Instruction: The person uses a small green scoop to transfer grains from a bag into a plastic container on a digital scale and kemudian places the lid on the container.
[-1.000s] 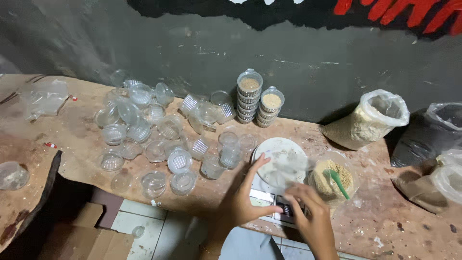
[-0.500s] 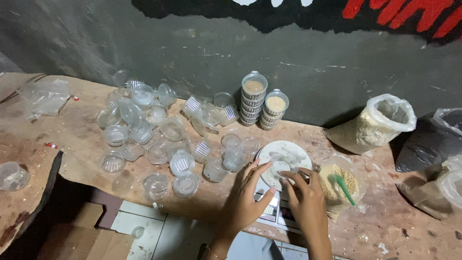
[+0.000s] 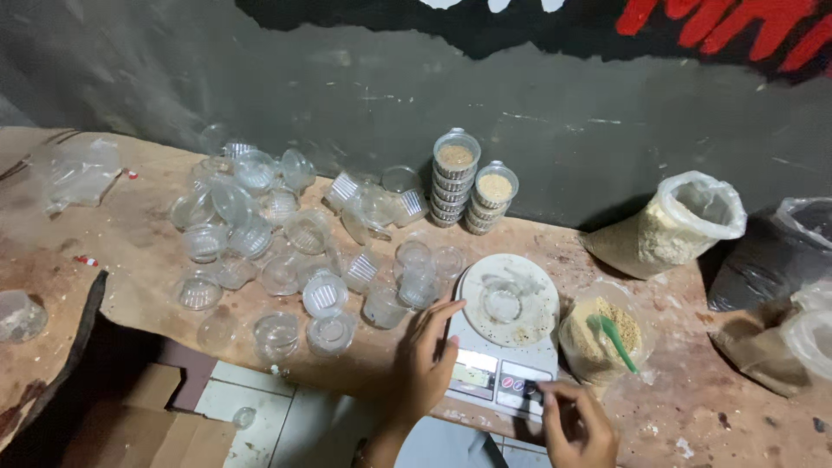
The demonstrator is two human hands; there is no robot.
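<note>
scale (image 3: pixel 505 347), one white kitchen scale with a round plate on top, sits near the front edge of the worktop (image 3: pixel 130 251), right of the middle. one clear cup (image 3: pixel 503 303) stands on its plate.

the left hand (image 3: pixel 425 360) lies flat against the scale's left side, fingers spread and loose, gripping nothing; its fingertips (image 3: pixel 455 308) reach the plate's left rim. the right hand (image 3: pixel 576 420) is at the scale's front right corner, fingers curled, one fingertip on or just over the buttons; i cannot tell whether it presses.

just right of the scale stands one clear tub (image 3: pixel 598 342) of tan grain with one green spoon (image 3: pixel 615 338) stuck in it. behind the scale, against the back wall, are two stacks of filled, lidded cups (image 3: pixel 472 182), touching each other; the left stack is taller.

to the left of the scale, loose empty cups (image 3: pixel 277 243) are scattered over the middle of the worktop, well over twenty, too jumbled to count exactly. one more empty cup (image 3: pixel 17 314) lies near the left edge.

toward the right edge are one open clear bag of tan grain (image 3: pixel 676 225) and one dark bag (image 3: pixel 771 256) beside it. one crumpled clear bag (image 3: pixel 74 173) lies at the back left corner.
</note>
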